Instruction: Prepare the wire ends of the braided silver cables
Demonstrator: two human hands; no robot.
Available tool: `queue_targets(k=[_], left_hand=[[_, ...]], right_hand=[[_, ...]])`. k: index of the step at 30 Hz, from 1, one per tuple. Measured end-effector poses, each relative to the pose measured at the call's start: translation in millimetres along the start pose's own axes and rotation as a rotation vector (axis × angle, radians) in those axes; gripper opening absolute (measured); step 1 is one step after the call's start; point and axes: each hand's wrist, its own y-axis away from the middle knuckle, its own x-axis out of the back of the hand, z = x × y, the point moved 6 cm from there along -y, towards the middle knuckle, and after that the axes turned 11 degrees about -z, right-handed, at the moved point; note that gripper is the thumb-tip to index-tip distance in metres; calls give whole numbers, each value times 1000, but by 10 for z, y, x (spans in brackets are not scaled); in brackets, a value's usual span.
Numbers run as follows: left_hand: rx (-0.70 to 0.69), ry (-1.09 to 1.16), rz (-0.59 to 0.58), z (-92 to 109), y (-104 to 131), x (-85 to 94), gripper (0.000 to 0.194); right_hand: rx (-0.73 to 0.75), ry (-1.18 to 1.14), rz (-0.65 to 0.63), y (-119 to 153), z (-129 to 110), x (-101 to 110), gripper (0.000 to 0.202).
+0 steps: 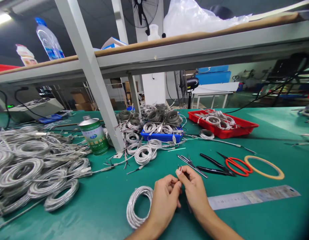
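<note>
Thin wires (179, 167) poke out at the far side of the right hand (194, 186), pinched between its thumb and forefinger. The left hand (166, 200) is just left, fingers curled; I cannot tell what they grip. A coil (132, 209) lies left of it, a ruler (254, 197) right.

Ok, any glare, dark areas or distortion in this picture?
All in the head view: the lamp looks blown out; pale sheen washes the table at far right; the lower right corner falls dark; the post leans, perhaps from lens distortion.
</note>
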Motion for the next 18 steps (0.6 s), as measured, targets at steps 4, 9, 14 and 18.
queue_targets(k=[4, 9, 14, 18], left_hand=[[0, -20, 1, -1, 1, -8, 22], [-5, -28, 2, -35, 20, -22, 22], [-1, 18, 16, -48, 9, -12, 26], [14, 99, 19, -29, -30, 31, 31]], right_hand=[[-1, -5, 20, -3, -6, -1, 21], [-2, -11, 48, -5, -17, 24, 23], [22, 4, 68, -7, -53, 49, 23], [39, 9, 23, -48, -119, 41, 22]])
